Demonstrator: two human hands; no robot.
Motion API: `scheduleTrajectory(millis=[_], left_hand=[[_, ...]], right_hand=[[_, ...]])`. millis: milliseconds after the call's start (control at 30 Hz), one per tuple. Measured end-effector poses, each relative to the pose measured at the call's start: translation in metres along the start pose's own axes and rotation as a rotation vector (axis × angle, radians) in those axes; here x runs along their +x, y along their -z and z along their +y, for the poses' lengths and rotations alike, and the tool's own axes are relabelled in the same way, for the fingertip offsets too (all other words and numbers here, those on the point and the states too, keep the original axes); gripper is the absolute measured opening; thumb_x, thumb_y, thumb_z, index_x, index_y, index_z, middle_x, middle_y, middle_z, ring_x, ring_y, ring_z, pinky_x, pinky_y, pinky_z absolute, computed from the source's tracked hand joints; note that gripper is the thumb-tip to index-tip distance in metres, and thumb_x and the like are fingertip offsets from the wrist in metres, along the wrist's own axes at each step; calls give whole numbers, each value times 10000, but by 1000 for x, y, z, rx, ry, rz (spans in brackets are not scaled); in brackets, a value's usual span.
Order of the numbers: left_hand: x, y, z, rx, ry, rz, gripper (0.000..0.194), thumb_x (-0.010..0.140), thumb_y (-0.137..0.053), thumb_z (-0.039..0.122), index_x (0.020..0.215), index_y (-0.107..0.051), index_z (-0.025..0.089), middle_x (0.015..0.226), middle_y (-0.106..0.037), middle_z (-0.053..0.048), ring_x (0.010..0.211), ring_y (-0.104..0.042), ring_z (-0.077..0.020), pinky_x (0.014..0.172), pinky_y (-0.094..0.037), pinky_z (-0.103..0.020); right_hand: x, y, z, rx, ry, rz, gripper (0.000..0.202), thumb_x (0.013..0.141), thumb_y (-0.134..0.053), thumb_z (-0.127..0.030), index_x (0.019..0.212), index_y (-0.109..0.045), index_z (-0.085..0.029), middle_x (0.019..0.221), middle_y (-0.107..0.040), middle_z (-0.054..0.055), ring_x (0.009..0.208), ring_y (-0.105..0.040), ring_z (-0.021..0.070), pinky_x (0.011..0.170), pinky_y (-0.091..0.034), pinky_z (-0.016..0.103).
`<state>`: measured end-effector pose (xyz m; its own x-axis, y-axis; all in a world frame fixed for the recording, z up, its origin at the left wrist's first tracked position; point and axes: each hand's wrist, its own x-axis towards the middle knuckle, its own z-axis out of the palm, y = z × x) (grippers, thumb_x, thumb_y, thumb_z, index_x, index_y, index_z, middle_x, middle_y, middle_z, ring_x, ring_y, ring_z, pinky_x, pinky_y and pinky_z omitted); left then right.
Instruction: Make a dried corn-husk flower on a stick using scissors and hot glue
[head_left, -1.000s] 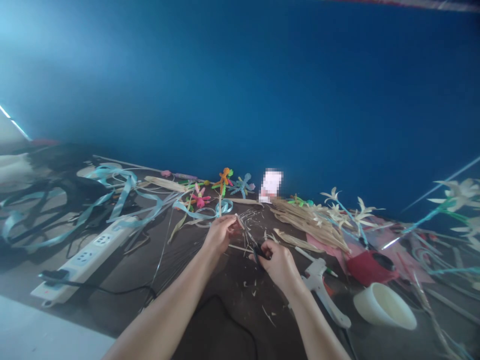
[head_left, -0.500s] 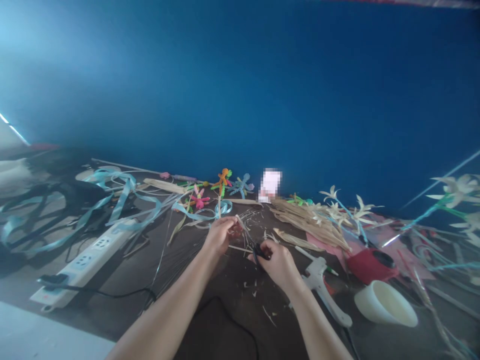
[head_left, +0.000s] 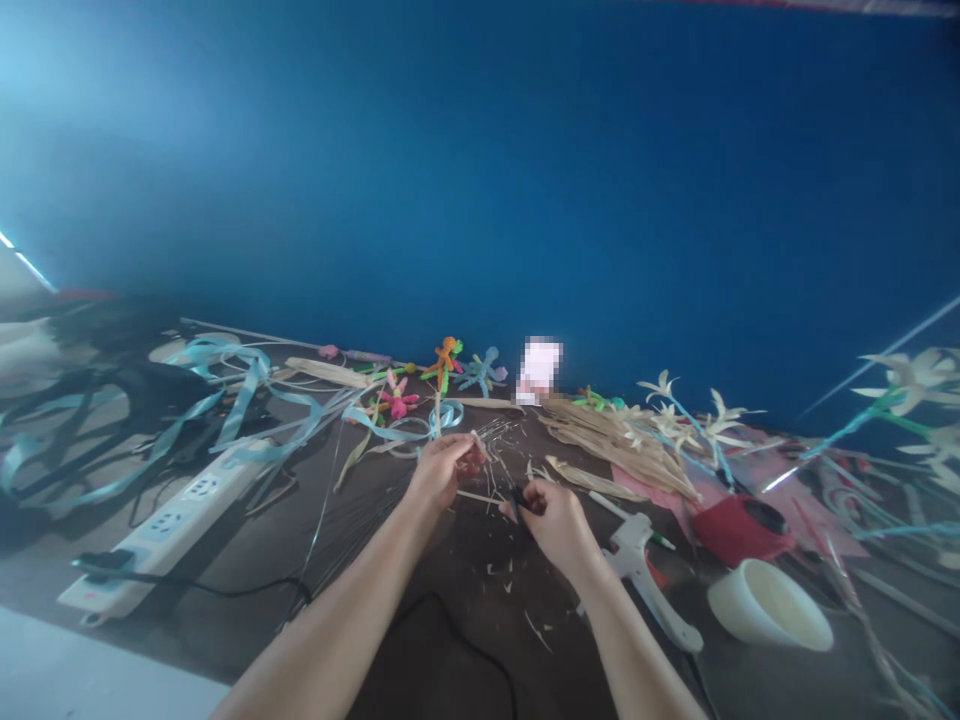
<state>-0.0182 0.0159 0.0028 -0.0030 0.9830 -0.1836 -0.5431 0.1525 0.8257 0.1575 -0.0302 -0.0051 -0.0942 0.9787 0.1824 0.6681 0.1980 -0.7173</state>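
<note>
My left hand (head_left: 448, 465) pinches a small pale strip (head_left: 478, 443) that looks like a piece of dried husk, held just above the dark tabletop. Close by on the right, my right hand (head_left: 551, 515) is closed around the black handles of scissors (head_left: 517, 500). The scissor blades point up and left, toward the pale strip, and are thin and hard to make out. Small pale scraps (head_left: 499, 570) lie scattered on the table below the hands. Behind the hands lies a heap of dry husks (head_left: 622, 445).
To the left lies a white power strip (head_left: 176, 520) with light blue ribbon (head_left: 244, 400) behind it. On the right are a glue gun (head_left: 649, 580), a white cup (head_left: 769, 605), a red holder (head_left: 742, 530) and pale husk flowers (head_left: 724, 420). Pipe-cleaner figures (head_left: 448, 362) stand along the blue wall.
My right hand and the scissors have shifted slightly to the right, a little away from the pale strip. My left hand stays nearly in place, still pinching it.
</note>
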Motion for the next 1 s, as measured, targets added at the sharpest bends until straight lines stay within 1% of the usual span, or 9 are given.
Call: scheduleTrajectory(millis=[133,233,500,633,833,933,1000], left_hand=[[0,-1,1,-6,-4,17,106,598,-670,211,648,-616,134,574,-638,-9,547,-585,-110,463,-418,-179],[1,0,0,-10,5,32,109,590,-671,205,655,-613,140,556,-635,-3,545,-594,-119,458,-419,-184],[2,2,-2,3,47,37,102,589,-664,190,659,-611,140,552,-637,-13,521,-602,-143,442,-419,-211],[2,3,-3,18,55,20,114,603,-664,205,684,-622,136,574,-649,-31,547,-613,-154,453,-423,-215],[2,3,-4,31,52,-9,130,599,-680,227,674,-623,137,585,-649,-30,539,-603,-140,458,-420,-207],[2,2,-5,37,42,-24,130,607,-672,237,664,-620,132,583,-643,-32,533,-594,-131,456,-417,-202],[2,2,-6,41,36,-24,123,613,-664,237,652,-618,130,568,-635,-27,523,-587,-126,455,-415,-200]], right_hand=[[2,-1,2,71,4,-3,217,643,-586,-367,582,-495,-179,503,-453,-48,466,-384,92,440,-296,178],[3,-2,3,96,-1,-17,230,635,-589,-378,578,-500,-175,496,-452,-44,464,-389,94,431,-296,179],[0,0,-1,36,22,-51,188,634,-596,-346,591,-521,-179,517,-488,-42,474,-419,93,449,-312,178],[0,2,-3,19,21,-57,208,634,-599,-363,578,-518,-180,513,-482,-44,472,-413,92,448,-310,179],[1,1,0,30,-8,-46,242,637,-595,-389,554,-514,-176,483,-445,-52,450,-374,85,418,-285,176],[1,0,-1,54,-11,-53,225,641,-592,-375,573,-513,-175,484,-445,-53,446,-380,84,415,-286,174],[0,1,-3,26,9,-44,204,640,-593,-362,592,-513,-181,499,-458,-52,458,-395,88,429,-295,175]])
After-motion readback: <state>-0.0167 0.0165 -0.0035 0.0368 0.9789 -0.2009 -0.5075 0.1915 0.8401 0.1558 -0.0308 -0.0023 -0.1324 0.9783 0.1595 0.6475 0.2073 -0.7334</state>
